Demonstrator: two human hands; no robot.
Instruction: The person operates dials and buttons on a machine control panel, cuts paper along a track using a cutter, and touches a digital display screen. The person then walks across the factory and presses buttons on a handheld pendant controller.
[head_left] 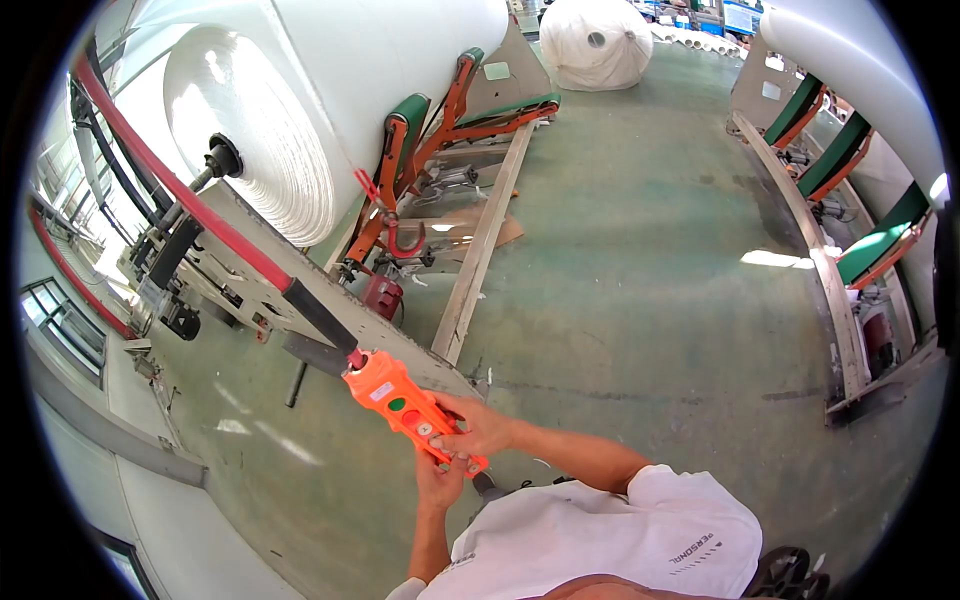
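Observation:
An orange pendant control box (392, 393) with green and red buttons hangs from a thick red cable (225, 232) with a black sleeve. My left hand (437, 482) wraps round its lower end from below. From the right, my right hand (478, 428) grips the same box, with the thumb near the lower buttons. Both hands touch each other at the box. Beyond the box, a red hook (405, 243) hangs in front of the machine frame.
A large white roll (250, 130) on a shaft is at the upper left. Orange and green roller arms (400, 150) stand behind a floor rail (485, 245). Another machine with a rail (800, 225) is on the right. A wrapped roll (595, 45) sits at the far end.

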